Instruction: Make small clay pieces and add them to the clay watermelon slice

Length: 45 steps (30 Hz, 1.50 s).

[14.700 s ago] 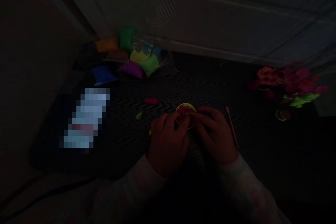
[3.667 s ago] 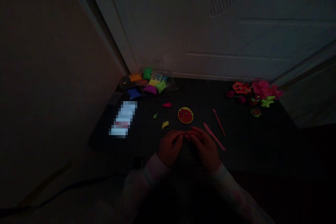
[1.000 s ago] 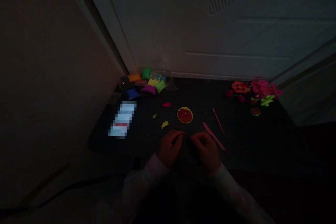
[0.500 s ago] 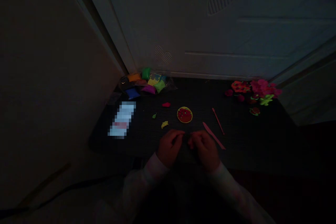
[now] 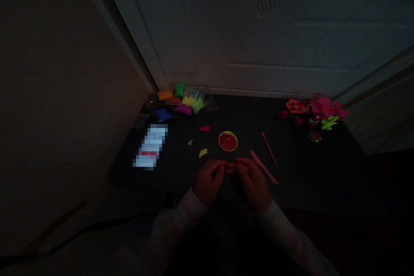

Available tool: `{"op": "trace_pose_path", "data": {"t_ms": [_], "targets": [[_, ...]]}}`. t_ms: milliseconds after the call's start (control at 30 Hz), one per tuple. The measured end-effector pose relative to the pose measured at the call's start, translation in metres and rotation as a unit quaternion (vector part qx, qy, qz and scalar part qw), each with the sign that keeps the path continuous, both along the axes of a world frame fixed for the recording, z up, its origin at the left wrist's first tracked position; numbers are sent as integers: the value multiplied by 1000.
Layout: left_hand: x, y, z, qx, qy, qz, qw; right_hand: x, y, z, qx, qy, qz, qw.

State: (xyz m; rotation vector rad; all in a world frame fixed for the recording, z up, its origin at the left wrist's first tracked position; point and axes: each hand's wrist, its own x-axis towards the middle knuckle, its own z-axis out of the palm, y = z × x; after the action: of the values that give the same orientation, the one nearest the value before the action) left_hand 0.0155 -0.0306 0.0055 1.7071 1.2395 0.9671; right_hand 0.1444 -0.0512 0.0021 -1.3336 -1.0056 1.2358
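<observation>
Low in the middle of the dim head view, my left hand is closed in a pinch. My right hand is closed too, its fingertips meeting those of the left. Whatever lies between them is too small and dark to make out. Just beyond the fingers is a round clay disc, red with a yellow rim and small green bits on top. A pink plastic knife lies beside my right hand, and a thin pink modelling tool is further right. A yellow clay scrap sits beyond my left hand.
Left of the disc lie a red clay lump and a small green clay piece. A lit, blurred phone is at the left. Clay packets lie at the back left, pink clay flowers at the back right of the dark table.
Earliest, both hands were working on the disc; they are now nearer the front edge, and the pink knife shows. Within the last second my right fingers came from apart back to my left fingertips.
</observation>
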Motion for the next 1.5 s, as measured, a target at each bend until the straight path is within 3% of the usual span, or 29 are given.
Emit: {"op": "trace_pose_path", "data": {"t_ms": [333, 600, 1000, 1133, 1500], "targets": [[0, 0, 1, 4, 6, 2, 1000, 2, -1, 0, 7, -126, -23, 992], [0, 1, 0, 4, 8, 6, 1000, 5, 0, 1, 36, -122, 49, 991], [-1, 1, -1, -5, 7, 0, 1000, 3, -1, -3, 30, -78, 0, 996], [-1, 1, 0, -8, 2, -5, 1000, 1, 0, -2, 11, -37, 21, 999], [-1, 4, 4, -51, -56, -16, 997, 3, 2, -1, 66, -163, 77, 981]]}}
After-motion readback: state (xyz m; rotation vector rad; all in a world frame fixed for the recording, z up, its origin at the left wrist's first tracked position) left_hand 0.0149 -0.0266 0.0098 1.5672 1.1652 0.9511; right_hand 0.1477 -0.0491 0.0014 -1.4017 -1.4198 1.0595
